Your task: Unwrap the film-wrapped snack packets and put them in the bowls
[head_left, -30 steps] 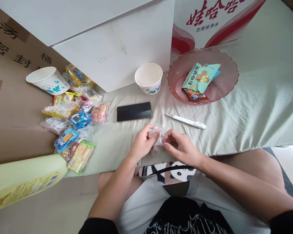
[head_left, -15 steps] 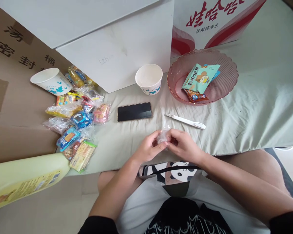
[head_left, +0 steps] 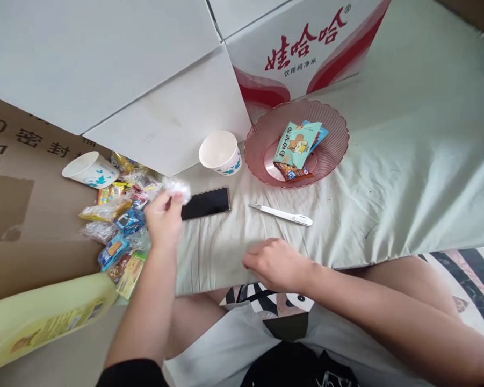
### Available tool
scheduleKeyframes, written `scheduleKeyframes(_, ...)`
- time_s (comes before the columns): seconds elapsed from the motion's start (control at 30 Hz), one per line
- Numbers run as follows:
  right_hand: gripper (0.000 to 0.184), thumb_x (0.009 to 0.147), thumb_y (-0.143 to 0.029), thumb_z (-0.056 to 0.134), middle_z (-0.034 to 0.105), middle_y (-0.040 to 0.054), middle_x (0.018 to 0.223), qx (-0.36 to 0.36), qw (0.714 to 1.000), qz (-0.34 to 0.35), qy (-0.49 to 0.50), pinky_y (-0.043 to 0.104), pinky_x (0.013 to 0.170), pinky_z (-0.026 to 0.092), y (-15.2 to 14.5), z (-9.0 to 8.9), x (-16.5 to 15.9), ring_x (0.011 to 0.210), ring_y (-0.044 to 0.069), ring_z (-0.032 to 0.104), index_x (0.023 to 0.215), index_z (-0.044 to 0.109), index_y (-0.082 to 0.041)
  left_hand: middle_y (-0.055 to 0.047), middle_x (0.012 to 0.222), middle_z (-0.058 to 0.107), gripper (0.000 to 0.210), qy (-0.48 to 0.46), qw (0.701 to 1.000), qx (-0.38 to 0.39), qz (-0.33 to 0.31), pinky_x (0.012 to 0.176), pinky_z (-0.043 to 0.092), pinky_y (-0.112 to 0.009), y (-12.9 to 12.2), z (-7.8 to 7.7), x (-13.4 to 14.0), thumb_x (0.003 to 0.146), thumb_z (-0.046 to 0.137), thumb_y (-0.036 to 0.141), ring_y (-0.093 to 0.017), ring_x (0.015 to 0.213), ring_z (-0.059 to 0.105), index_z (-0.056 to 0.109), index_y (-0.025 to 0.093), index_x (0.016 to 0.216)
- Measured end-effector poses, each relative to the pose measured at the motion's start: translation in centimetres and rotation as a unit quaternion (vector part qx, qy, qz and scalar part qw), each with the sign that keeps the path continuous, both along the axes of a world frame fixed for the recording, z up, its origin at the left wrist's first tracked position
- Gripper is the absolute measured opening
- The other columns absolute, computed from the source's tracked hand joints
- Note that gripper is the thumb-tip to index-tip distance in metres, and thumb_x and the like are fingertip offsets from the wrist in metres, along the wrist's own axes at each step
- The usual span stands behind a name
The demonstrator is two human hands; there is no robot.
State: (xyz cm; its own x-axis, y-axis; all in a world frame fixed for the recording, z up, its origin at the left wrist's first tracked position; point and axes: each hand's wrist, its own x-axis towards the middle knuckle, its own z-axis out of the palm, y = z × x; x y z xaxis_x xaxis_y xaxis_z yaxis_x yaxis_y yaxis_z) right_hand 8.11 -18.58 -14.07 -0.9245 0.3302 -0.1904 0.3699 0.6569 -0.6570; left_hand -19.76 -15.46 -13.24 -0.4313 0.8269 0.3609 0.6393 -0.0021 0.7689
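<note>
My left hand (head_left: 165, 217) is closed on a crumpled clear plastic wrapper (head_left: 178, 191), lifted over the left end of a black phone (head_left: 207, 203) and beside the snack pile. My right hand (head_left: 277, 264) rests low over the cloth's front edge with its fingers curled in; whatever they may hold is hidden. A white scalpel-like knife (head_left: 282, 213) lies just beyond the right hand. Heaped at the left are several wrapped snacks (head_left: 127, 220), with a tipped paper cup (head_left: 92, 171) lying on top.
Behind the phone stands another paper cup (head_left: 221, 154). A pink ribbed bowl (head_left: 334, 156) holds a green snack packet (head_left: 298, 146) and other packets. White boxes (head_left: 177, 118) line the back, a brown carton (head_left: 24, 161) the left. A yellow bottle (head_left: 52, 317) lies front left.
My hands have come apart. The left has swung left and away from me with the plastic wrapper; the right has stayed near the front edge, curled. The view has shifted.
</note>
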Motion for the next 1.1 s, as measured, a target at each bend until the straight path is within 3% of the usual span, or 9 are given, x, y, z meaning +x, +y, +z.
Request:
scheduleKeyframes(0.17,0.023,0.088,-0.009,0.050,0.074,0.0112,0.096,0.025,0.999,0.039,-0.010,0.036,0.074,0.043,-0.3,-0.8,-0.3,0.088,0.024,0.070,0.101,0.069,-0.014,-0.002,0.086,0.071,0.016,0.181,0.977,-0.105,-0.051,0.086,0.054,-0.030,6.6,3.6,2.5,0.084,0.069,0.032,-0.017,0.084,0.068,0.067,0.020,0.095)
scheduleKeyframes(0.33,0.022,0.085,-0.008,0.052,0.074,0.0123,0.095,0.025,0.999,0.041,0.010,0.038,0.078,0.043,-0.4,-1.2,-0.2,0.091,0.026,0.069,0.097,0.069,-0.013,-0.011,0.116,0.069,0.017,0.385,0.870,-0.292,-0.096,0.113,0.043,-0.045,12.2,4.6,6.3,0.086,0.063,0.020,-0.032,0.124,0.061,0.071,0.016,0.101)
scheduleKeyframes(0.47,0.022,0.085,-0.008,0.053,0.074,0.0126,0.094,0.019,0.999,0.040,0.013,0.037,0.077,0.042,-0.3,-1.2,-0.3,0.090,0.025,0.069,0.098,0.070,-0.013,-0.010,0.100,0.072,0.023,0.384,0.794,-0.455,-0.125,0.107,0.046,-0.043,15.2,4.8,7.9,0.081,0.062,0.009,-0.030,0.115,0.068,0.072,0.010,0.101)
scheduleKeyframes(0.53,0.021,0.085,-0.008,0.053,0.074,0.0122,0.093,0.017,0.999,0.041,0.017,0.036,0.075,0.042,-0.2,-1.2,-0.3,0.088,0.025,0.068,0.097,0.070,-0.013,-0.007,0.097,0.071,0.025,0.336,0.808,-0.461,-0.145,0.100,0.050,-0.039,15.9,6.2,7.6,0.086,0.054,0.011,-0.024,0.104,0.071,0.068,0.004,0.106)
scheduleKeyframes(0.6,0.020,0.086,-0.008,0.052,0.074,0.0115,0.093,0.019,0.999,0.041,0.016,0.036,0.074,0.041,-0.2,-1.3,-0.2,0.086,0.024,0.067,0.096,0.069,-0.013,-0.006,0.099,0.070,0.035,0.286,0.884,-0.347,-0.127,0.094,0.050,-0.035,15.6,8.2,6.4,0.095,0.036,0.014,-0.016,0.099,0.071,0.062,0.000,0.114)
scheduleKeyframes(0.67,0.020,0.088,-0.009,0.051,0.074,0.0104,0.092,0.024,0.999,0.042,0.014,0.035,0.073,0.040,-0.2,-1.4,-0.1,0.085,0.023,0.067,0.095,0.069,-0.013,-0.004,0.098,0.069,0.035,0.268,0.946,-0.181,-0.027,0.092,0.050,-0.033,13.8,9.9,4.1,0.097,0.034,0.014,-0.012,0.096,0.069,0.060,0.001,0.116)
scheduleKeyframes(0.77,0.022,0.093,-0.013,0.048,0.074,0.0097,0.092,0.031,0.999,0.038,0.017,0.035,0.072,0.039,-0.2,-1.4,0.0,0.082,0.022,0.067,0.095,0.069,-0.014,-0.002,0.090,0.069,0.023,0.229,0.965,-0.102,0.073,0.091,0.055,-0.033,8.1,10.2,-0.4,0.097,0.049,0.020,-0.013,0.089,0.069,0.063,0.006,0.109)
scheduleKeyframes(0.93,0.022,0.096,-0.015,0.048,0.074,0.0115,0.089,0.043,0.998,0.029,0.039,0.035,0.071,0.036,-0.8,-1.7,0.0,0.079,0.022,0.065,0.091,0.069,-0.014,-0.014,0.128,0.065,0.031,0.305,0.904,-0.233,0.192,0.116,0.042,-0.050,-5.9,5.4,-6.0,0.086,0.067,0.025,-0.031,0.128,0.057,0.067,0.014,0.115)
scheduleKeyframes(1.1,0.024,0.096,-0.016,0.047,0.073,0.0108,0.085,0.074,0.997,0.014,0.035,0.034,0.070,0.034,-1.8,-2.3,-0.5,0.076,0.022,0.063,0.087,0.069,-0.016,-0.017,0.163,0.036,0.069,0.260,0.825,-0.481,0.141,0.120,0.027,-0.068,-14.5,1.0,-6.0,0.084,0.068,0.052,-0.051,0.152,0.023,0.054,0.025,0.146)
